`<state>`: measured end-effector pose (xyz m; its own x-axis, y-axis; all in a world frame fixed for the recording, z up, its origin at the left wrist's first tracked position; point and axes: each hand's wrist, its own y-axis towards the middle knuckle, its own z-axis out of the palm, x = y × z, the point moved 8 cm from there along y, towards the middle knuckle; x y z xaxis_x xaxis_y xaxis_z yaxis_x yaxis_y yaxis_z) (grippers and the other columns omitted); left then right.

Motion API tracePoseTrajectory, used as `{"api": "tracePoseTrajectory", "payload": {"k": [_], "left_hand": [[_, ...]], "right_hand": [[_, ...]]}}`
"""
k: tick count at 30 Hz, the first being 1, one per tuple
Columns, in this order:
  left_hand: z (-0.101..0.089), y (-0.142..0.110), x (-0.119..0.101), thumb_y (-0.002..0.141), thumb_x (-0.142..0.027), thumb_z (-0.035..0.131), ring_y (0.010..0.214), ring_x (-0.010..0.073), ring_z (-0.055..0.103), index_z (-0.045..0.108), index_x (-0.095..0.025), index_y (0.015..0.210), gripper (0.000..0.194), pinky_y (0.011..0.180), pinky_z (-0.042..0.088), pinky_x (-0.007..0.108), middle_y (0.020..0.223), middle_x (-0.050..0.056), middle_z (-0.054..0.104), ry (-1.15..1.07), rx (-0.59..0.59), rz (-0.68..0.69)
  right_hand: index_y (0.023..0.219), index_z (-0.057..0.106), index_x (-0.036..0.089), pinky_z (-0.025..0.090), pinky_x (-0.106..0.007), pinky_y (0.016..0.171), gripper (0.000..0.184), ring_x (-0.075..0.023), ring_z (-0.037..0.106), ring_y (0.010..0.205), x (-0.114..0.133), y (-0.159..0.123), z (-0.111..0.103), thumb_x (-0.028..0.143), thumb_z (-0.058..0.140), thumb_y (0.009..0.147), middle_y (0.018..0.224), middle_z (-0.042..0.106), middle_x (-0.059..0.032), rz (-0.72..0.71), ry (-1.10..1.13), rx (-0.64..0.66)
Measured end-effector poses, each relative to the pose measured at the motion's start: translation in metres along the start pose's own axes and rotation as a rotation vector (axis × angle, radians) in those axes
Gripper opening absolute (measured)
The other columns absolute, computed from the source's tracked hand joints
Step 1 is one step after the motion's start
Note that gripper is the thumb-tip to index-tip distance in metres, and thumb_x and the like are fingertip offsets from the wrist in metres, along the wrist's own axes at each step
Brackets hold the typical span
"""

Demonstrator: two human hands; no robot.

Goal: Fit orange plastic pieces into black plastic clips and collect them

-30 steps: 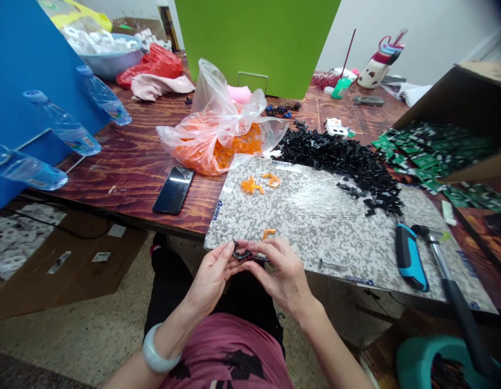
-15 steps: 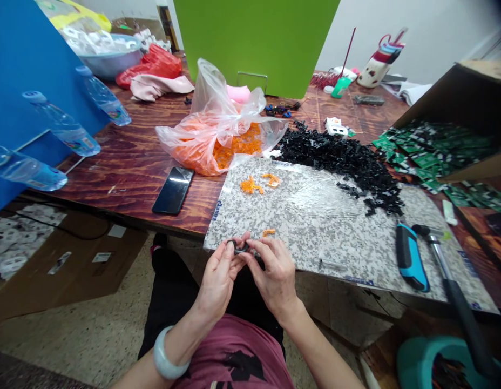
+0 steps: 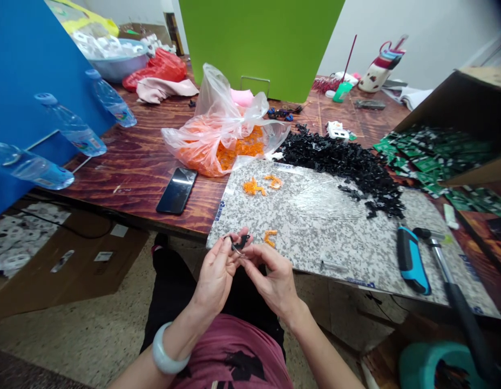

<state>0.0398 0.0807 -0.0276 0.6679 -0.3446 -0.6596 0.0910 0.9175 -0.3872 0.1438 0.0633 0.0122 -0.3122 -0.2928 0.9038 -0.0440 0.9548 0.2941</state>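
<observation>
My left hand (image 3: 216,275) holds a small black plastic clip (image 3: 239,243) between thumb and fingertips, just off the front edge of a speckled granite slab (image 3: 315,259). My right hand (image 3: 275,283) pinches the clip's lower end, where a thin metal bit (image 3: 234,249) shows. A small orange plastic piece (image 3: 269,237) lies on the slab just beyond my right fingers. More orange pieces (image 3: 254,186) sit further up the slab. A heap of black plastic pieces (image 3: 347,167) runs along its far edge. A pale bangle (image 3: 169,350) circles my left wrist.
A blue-handled tool (image 3: 412,260) and a hammer (image 3: 457,292) lie at the slab's right. A phone (image 3: 176,190) and a bag of orange pieces (image 3: 222,135) rest on the wooden table. Water bottles stand at left. A cardboard box spills green pieces at right.
The black clip has turned more upright in my fingers, and my right hand has drawn slightly back from it. The whole view has shifted a little as my head moved.
</observation>
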Motion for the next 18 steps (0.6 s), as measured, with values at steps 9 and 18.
{"api": "tracePoseTrajectory", "payload": {"k": [9, 18], "left_hand": [[-0.001, -0.003, 0.004, 0.085, -0.02, 0.06, 0.099, 0.0246, 0.067, 0.065, -0.013, 0.09, 0.01, 0.09, 0.052, 0.037, 0.11, 0.012, 0.071, -0.009, 0.007, -0.053], [0.003, -0.004, 0.002, 0.087, -0.028, 0.059, 0.108, 0.0203, 0.062, 0.065, -0.017, 0.103, 0.02, 0.094, 0.048, 0.031, 0.123, 0.008, 0.064, 0.045, 0.073, 0.012]], "right_hand": [[0.083, 0.056, 0.02, 0.048, -0.024, 0.057, 0.01, -0.0124, 0.059, 0.067, 0.019, -0.001, -0.022, 0.011, 0.06, 0.081, 0.088, 0.067, -0.0038, -0.107, 0.144, -0.187], [0.108, 0.06, 0.021, 0.052, -0.026, 0.072, 0.022, -0.0149, 0.063, 0.084, 0.018, 0.01, -0.017, 0.016, 0.047, 0.091, 0.096, 0.066, -0.006, -0.019, -0.074, -0.029]]}}
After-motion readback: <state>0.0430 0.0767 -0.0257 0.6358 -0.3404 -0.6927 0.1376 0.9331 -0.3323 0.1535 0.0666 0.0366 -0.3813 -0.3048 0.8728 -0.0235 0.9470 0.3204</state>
